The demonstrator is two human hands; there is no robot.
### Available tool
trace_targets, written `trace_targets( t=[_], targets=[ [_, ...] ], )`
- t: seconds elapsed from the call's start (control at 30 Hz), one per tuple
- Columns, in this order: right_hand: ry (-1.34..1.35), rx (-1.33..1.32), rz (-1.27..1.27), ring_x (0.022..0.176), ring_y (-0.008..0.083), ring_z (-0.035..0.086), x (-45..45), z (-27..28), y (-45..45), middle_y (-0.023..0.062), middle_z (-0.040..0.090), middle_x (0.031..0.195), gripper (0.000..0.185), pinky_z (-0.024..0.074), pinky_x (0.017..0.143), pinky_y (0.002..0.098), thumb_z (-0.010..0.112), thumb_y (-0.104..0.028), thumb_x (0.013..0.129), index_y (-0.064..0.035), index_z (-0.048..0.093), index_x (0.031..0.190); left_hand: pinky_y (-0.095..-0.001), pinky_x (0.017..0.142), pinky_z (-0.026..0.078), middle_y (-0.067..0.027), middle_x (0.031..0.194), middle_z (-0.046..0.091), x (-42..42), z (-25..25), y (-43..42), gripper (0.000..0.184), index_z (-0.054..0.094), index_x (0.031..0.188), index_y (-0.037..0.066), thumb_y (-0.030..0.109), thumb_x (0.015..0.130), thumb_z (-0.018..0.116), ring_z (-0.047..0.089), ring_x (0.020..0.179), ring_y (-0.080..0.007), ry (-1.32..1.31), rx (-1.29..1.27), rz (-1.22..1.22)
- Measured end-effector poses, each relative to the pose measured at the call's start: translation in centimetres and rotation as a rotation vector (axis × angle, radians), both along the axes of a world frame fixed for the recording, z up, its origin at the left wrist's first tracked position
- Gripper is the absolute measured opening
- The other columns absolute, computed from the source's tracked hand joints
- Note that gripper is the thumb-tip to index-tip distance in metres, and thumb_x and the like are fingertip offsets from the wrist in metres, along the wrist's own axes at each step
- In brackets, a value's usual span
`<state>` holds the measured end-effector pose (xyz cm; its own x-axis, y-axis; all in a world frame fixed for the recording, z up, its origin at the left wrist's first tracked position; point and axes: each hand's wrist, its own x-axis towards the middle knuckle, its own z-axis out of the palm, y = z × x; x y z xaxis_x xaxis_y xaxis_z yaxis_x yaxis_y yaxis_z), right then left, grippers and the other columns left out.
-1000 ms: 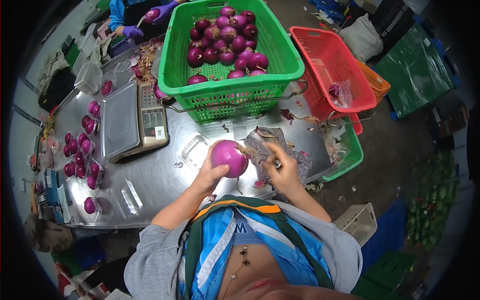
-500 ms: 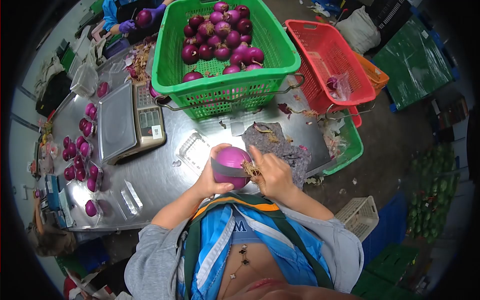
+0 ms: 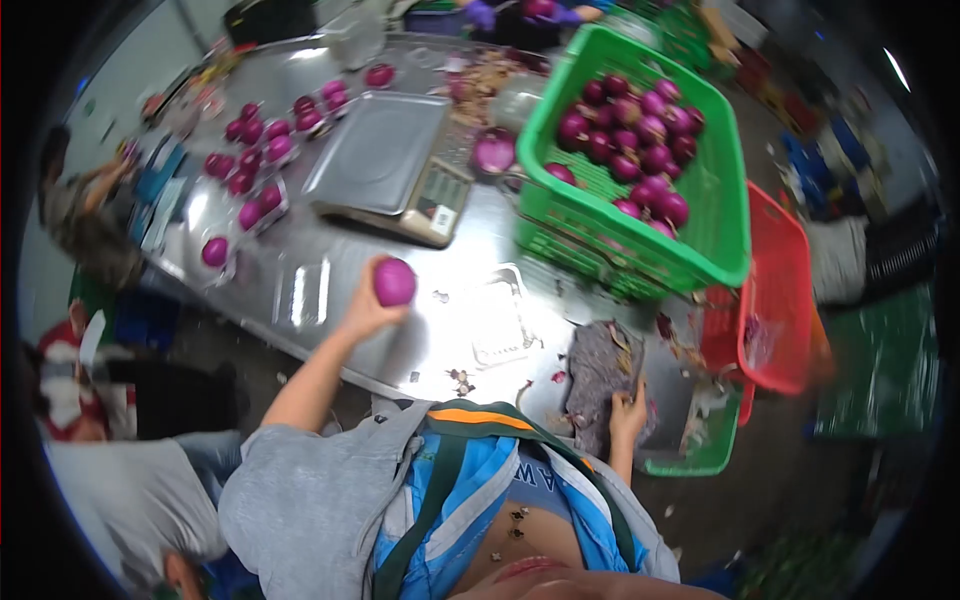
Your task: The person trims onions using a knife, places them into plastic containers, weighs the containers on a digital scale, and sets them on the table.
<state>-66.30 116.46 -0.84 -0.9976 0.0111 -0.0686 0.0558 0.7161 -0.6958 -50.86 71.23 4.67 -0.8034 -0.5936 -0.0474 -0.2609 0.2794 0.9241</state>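
Note:
My left hand (image 3: pixel 370 305) is wrapped around a peeled purple onion (image 3: pixel 394 282), raised over the steel table in front of the scale. My right hand (image 3: pixel 627 415) is at the right, by a crumpled grey cloth (image 3: pixel 598 385). Its fingers are curled around a knife, which is blurred and mostly hidden against the cloth. Cut root bits (image 3: pixel 460 380) lie on the table close to my apron. A clear plastic tray (image 3: pixel 500 315) sits between my two hands.
A green crate (image 3: pixel 640 245) of onions stands at the back right, beside a red crate (image 3: pixel 775 300). Left of it are a scale (image 3: pixel 385 165) and several packed onions (image 3: pixel 250 155). A green bin (image 3: pixel 710 455) is below the right edge. Other people are nearby.
My left hand has carried the onion left, away from my right hand. The knife has left the onion, and its roots are off. My right hand has moved to the cloth. The view has turned left.

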Motion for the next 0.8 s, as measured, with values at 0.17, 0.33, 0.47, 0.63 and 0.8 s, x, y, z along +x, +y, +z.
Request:
trace_targets(
  t=[0.17, 0.33, 0.47, 0.63, 0.8],
  targets=[
    [-0.089, -0.02, -0.11, 0.086, 0.0288, 0.062, 0.1, -4.5, 2.7, 0.0181, 0.063, 0.093, 0.063, 0.0468, 0.078, 0.0371, 0.073, -0.013, 0.068, 0.0007, 0.046, 0.123, -0.0423, 0.092, 0.042, -0.0159, 0.119, 0.047, 9.9, -3.6, -12.8, 0.084, 0.038, 0.126, 0.011, 0.016, 0.05, 0.074, 0.05, 0.105, -0.0397, -0.402, -0.6, 0.155],
    [0.1, 0.264, -0.068, 0.109, 0.0372, 0.048, -0.1, -4.5, 2.2, 0.0206, 0.043, 0.124, 0.074, 0.042, 0.089, 0.0419, 0.077, -0.022, 0.062, -0.0015, 0.044, 0.125, -0.0441, 0.09, 0.044, -0.0123, 0.125, 0.045, 13.3, -7.2, -15.6, 0.091, 0.04, 0.126, 0.02, 0.019, 0.043, 0.078, 0.05, 0.106, -0.0372, -0.884, -0.68, -0.24],
    [-0.095, 0.379, -0.048, 0.101, 0.0368, 0.054, -0.7, -3.9, 1.4, 0.0201, 0.053, 0.112, 0.056, 0.0446, 0.083, 0.0436, 0.077, -0.024, 0.064, -0.0019, 0.053, 0.108, -0.0435, 0.092, 0.042, -0.0137, 0.126, 0.047, 11.7, -5.3, -15.8, 0.079, 0.051, 0.119, 0.013, 0.021, 0.046, 0.082, 0.049, 0.112, -0.0337, -0.765, -0.768, -0.312],
    [-0.08, 0.367, 0.034, 0.077, 0.039, 0.061, -2.4, -4.2, 2.7, 0.0202, 0.063, 0.079, 0.032, 0.0469, 0.068, 0.0458, 0.073, -0.021, 0.069, -0.0021, 0.06, 0.091, -0.0358, 0.084, 0.046, -0.0151, 0.107, 0.059, -3.2, 8.4, -7.3, 0.046, 0.057, 0.108, 0.005, 0.002, 0.065, 0.071, 0.058, 0.097, -0.0308, 0.011, -0.616, -0.267],
    [0.035, 0.095, -0.01, 0.084, 0.0387, 0.06, -2.1, -5.1, 2.9, 0.0203, 0.063, 0.092, 0.033, 0.0474, 0.072, 0.0434, 0.065, -0.013, 0.075, -0.0023, 0.057, 0.105, -0.0367, 0.084, 0.046, -0.0136, 0.105, 0.061, -18.9, 15.9, 1.0, 0.038, 0.057, 0.106, 0.004, 0.004, 0.07, 0.068, 0.058, 0.097, -0.03, 0.343, -0.799, -0.754]
  ],
)
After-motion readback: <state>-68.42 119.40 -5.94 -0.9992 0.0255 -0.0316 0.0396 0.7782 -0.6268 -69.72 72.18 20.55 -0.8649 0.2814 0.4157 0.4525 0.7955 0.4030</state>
